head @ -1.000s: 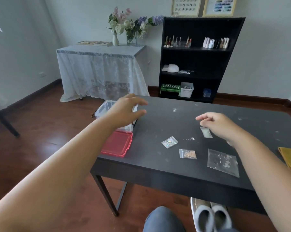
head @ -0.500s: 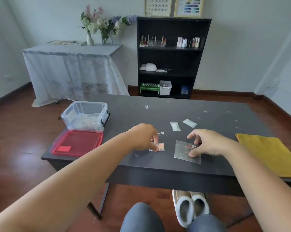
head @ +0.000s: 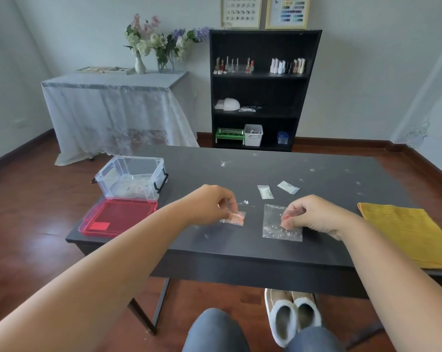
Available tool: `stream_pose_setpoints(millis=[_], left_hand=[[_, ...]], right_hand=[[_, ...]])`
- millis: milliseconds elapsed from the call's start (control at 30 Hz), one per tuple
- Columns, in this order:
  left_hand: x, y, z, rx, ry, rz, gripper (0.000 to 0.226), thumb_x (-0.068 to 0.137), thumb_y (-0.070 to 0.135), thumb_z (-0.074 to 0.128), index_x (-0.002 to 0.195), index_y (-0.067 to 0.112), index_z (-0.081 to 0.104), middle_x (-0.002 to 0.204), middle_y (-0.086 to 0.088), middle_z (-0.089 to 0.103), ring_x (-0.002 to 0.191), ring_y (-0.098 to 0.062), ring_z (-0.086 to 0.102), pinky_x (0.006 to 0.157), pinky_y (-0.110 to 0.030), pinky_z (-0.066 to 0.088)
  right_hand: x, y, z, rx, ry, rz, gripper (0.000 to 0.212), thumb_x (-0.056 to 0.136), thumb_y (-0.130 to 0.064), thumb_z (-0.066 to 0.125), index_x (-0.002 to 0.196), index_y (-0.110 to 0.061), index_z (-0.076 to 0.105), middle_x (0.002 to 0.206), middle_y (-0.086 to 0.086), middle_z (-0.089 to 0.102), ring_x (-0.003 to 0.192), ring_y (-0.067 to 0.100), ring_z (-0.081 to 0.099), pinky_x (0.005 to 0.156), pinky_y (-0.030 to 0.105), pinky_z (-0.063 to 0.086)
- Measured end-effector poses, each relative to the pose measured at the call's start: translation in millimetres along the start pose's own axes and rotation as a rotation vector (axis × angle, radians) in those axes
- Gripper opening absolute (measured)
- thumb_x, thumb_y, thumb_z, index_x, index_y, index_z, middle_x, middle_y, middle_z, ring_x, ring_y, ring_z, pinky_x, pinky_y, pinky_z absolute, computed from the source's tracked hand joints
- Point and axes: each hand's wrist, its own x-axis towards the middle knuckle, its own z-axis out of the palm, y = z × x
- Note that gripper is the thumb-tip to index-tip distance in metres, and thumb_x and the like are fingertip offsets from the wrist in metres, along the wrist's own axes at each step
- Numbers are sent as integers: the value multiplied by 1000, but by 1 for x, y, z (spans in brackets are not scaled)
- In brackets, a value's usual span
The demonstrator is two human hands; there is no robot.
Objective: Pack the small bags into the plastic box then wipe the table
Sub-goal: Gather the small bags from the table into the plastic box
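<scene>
At the black table, we see the clear plastic box open at the far left. Our right hand pinches the large clear bag; our left hand pinches the small pink-filled bag. Thin, slippery film could slide free in transit, spilling beads.

Both my forearms are showing bare all the way up to the frame edge, with no sleeve, watch or band in sight on either one. My left hand is wearing no ring or glove that I can make out, and neither is my right hand. Below the counter edge my knees are showing in blue-grey trousers, denim by the look of them.
</scene>
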Motion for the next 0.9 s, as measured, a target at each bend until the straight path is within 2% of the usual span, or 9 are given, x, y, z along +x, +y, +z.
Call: stream_pose_setpoints(millis=[133, 267, 367, 500, 633, 700, 767, 867, 900], left_hand=[[-13, -14, -15, -46, 69, -12, 12, 81, 28, 67, 83, 39, 70, 80, 12, 68, 68, 2, 59, 61, -18, 44], [-31, -35, -44, -69, 216, -50, 17, 81, 28, 67, 81, 44, 71, 72, 15, 67, 62, 4, 57, 56, -13, 42], [-47, -56, -72, -121, 374, -88, 17, 78, 26, 69, 85, 42, 70, 74, 8, 65, 56, 1, 55, 52, -15, 41], [-59, -72, -98, -214, 591, -146, 14, 74, 29, 75, 84, 38, 70, 73, 10, 70, 63, -8, 63, 59, -26, 50], [-77, -104, -128, -242, 748, -231, 16, 69, 38, 82, 80, 32, 73, 73, 14, 71, 67, 1, 64, 61, -14, 46], [-84, -116, -134, -220, 766, -259, 20, 64, 44, 83, 77, 32, 72, 73, 13, 71, 65, 1, 63, 57, -11, 43], [-88, -125, -136, -177, 768, -266, 17, 64, 43, 82, 72, 33, 71, 72, 12, 71, 67, -1, 64, 62, -16, 48], [-92, -139, -133, -128, 763, -257, 13, 74, 20, 77, 74, 32, 71, 77, 10, 72, 76, -6, 67, 79, -30, 55], [-93, -143, -132, -107, 760, -257, 13, 75, 17, 76, 77, 29, 72, 79, 10, 72, 77, -6, 67, 80, -30, 55]], right_hand=[[4, -10, 4, 237, -2, -23, 14, 73, -13, 82, 83, -9, 73, 76, 2, 72, 65, 10, 55, 51, 22, 33], [28, -46, 23, 378, 48, -106, 17, 76, -9, 78, 91, -11, 71, 87, 3, 74, 64, 6, 62, 52, 21, 38], [49, -88, 45, 417, 42, -191, 12, 84, -6, 70, 94, -12, 70, 78, 2, 73, 57, 7, 56, 51, 18, 43], [73, -133, 68, 533, 79, -242, 17, 91, -4, 54, 95, -13, 68, 76, 1, 68, 54, 7, 54, 53, 17, 46], [106, -195, 103, 594, 124, -264, 19, 91, -1, 52, 89, -14, 67, 81, 4, 64, 56, 8, 53, 51, 16, 48], [123, -219, 121, 558, 149, -268, 22, 90, -2, 50, 88, -16, 68, 85, 4, 66, 59, 8, 55, 56, 17, 51], [137, -236, 137, 448, 167, -289, 25, 91, -5, 47, 91, -18, 68, 97, 3, 67, 66, 9, 59, 62, 20, 51], [152, -247, 158, 163, 157, -374, 30, 91, -6, 44, 103, -19, 68, 110, 2, 65, 89, 14, 62, 70, 21, 48], [154, -249, 164, 77, 153, -420, 30, 91, -7, 45, 109, -19, 66, 108, 2, 65, 89, 13, 62, 69, 21, 46]])
